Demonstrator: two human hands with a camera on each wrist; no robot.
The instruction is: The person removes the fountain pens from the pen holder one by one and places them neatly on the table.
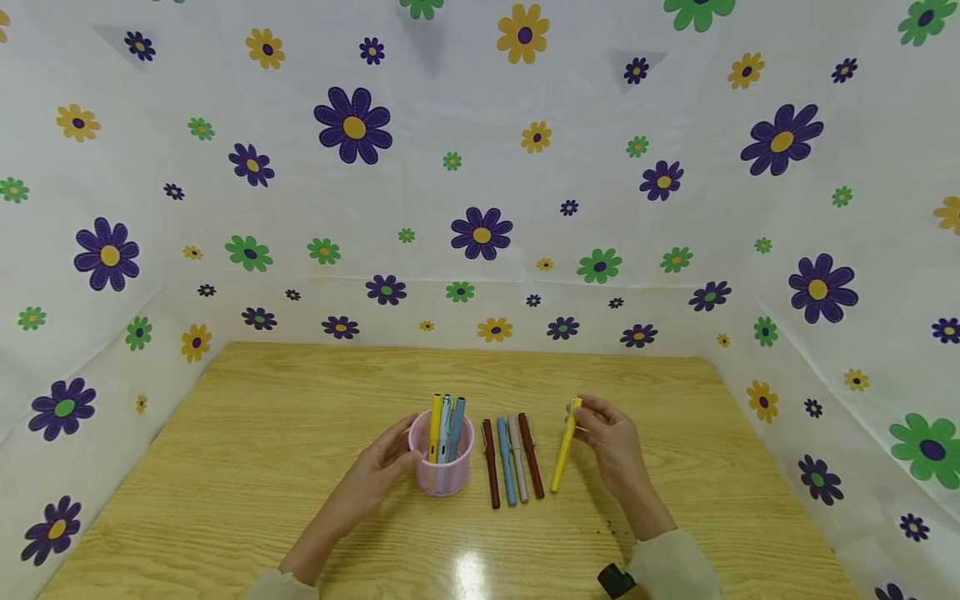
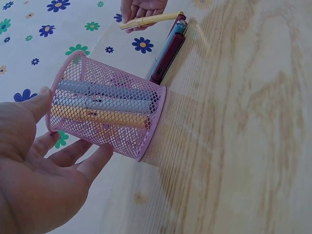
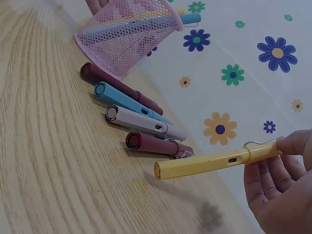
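Note:
A pink mesh pen cup stands upright on the table, holding a yellow pen and two bluish pens. My left hand holds the cup from its left side, thumb and fingertips at the mesh in the left wrist view. Between finger and thumb, my right hand pinches another yellow pen by its clip end; its other end points down toward the table. Left of that pen lie a dark red pen, a blue pen, a pale grey pen and a second dark red pen, side by side.
The wood-grain table is enclosed at the back and sides by a white sheet printed with flowers. Small dark specks lie near my right forearm. A black band shows by the right sleeve.

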